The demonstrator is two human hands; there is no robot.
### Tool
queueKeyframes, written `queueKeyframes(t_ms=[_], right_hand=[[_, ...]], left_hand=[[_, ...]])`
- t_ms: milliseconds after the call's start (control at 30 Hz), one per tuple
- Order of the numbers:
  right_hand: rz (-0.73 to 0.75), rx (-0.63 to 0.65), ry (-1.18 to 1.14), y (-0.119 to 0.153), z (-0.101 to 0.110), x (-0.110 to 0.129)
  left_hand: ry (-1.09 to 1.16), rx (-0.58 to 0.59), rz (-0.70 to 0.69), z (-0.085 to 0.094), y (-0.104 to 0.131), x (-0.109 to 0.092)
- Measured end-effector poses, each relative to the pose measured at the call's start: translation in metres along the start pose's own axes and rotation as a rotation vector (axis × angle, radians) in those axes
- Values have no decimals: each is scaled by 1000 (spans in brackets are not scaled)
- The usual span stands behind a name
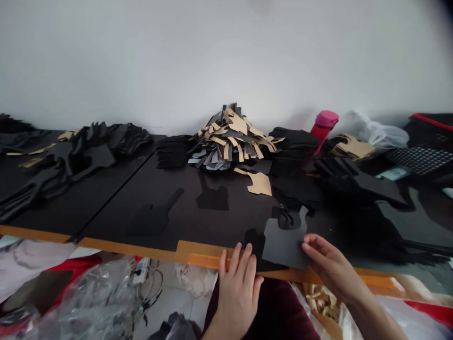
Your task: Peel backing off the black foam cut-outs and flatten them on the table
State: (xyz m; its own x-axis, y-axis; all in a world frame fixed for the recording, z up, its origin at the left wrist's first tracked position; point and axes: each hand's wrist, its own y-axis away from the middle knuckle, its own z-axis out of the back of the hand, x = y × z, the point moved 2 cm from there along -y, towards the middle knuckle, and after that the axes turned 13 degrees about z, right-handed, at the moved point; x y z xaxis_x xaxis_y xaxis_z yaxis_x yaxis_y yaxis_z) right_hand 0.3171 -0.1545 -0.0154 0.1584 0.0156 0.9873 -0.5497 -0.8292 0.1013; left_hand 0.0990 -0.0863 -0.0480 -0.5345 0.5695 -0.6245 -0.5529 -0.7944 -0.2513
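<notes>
My left hand (239, 288) rests at the table's front edge, its fingers stretched out and holding nothing. To its right, my right hand (329, 264) has thumb and fingers closed on the right edge of a dark grey cut-out sheet (285, 243) with a curved notch and a narrow arm. Beneath that sheet, part of a black cut-out piece (254, 241) shows at its left. Farther back lie a tan cut-out piece (260, 183), a black piece (213, 197) and another black piece (155, 215), apart from my hands.
A loose heap of tan and grey cut pieces (230, 137) stands against the wall between black stacks (172, 151). More black pieces (361, 182) lie right, near a pink-capped bottle (323, 125) and a black basket (424, 148). Plastic bags (95, 297) fill the space below the table.
</notes>
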Motion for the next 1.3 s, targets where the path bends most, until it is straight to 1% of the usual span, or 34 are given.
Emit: queueKeyframes(t_ms=[67, 100, 167, 233, 300, 433, 500, 633, 700, 733, 800, 867, 967, 1033, 1100, 1167, 1233, 1300], right_hand=[[-29, 3, -59, -1, -2, -1], [-37, 11, -70, -2, -5, -1], [-36, 32, -82, -3, -13, -2], [-34, 65, -115, -5, -23, -4], [-37, 98, -168, -8, -29, -7], [-42, 110, -255, -18, -37, -14], [-34, 117, -259, -26, -44, -14], [14, 133, -227, -37, -57, -10], [27, 143, -210, -37, -54, -8], [25, 137, -193, -36, -50, -7], [17, 102, -135, -31, -40, -7], [21, 76, -55, -26, -35, -7], [71, 93, 60, -20, -39, -10], [105, 95, 146, -18, -47, -14], [136, 81, 262, -18, -53, -18], [212, 53, 411, -20, -56, -21], [346, 3, 573, -21, -57, -21], [497, -37, 728, -22, -60, -17]], left_hand=[[-43, 107, -4, 7, -8, 2], [-50, 140, -6, 12, -12, 2], [-54, 181, -23, 22, -19, 2], [-71, 190, -41, 28, -24, 2], [-107, 164, -55, 31, -28, 3], [-173, 4, -64, 30, -37, 10], [-201, -45, -65, 30, -44, 15], [-232, -53, -27, 39, -53, 24], [-219, -45, -19, 43, -51, 25], [-197, -62, -12, 45, -48, 24], [-99, -143, 40, 48, -39, 21], [52, -204, 144, 45, -31, 16], [197, -204, 270, 31, -28, 8], [211, -245, 300, 23, -32, 5], [189, -308, 278, 17, -39, 4], [128, -339, 206, 16, -48, 5], [48, -343, 129, 16, -55, 5], [-22, -344, 85, 15, -59, 6]])
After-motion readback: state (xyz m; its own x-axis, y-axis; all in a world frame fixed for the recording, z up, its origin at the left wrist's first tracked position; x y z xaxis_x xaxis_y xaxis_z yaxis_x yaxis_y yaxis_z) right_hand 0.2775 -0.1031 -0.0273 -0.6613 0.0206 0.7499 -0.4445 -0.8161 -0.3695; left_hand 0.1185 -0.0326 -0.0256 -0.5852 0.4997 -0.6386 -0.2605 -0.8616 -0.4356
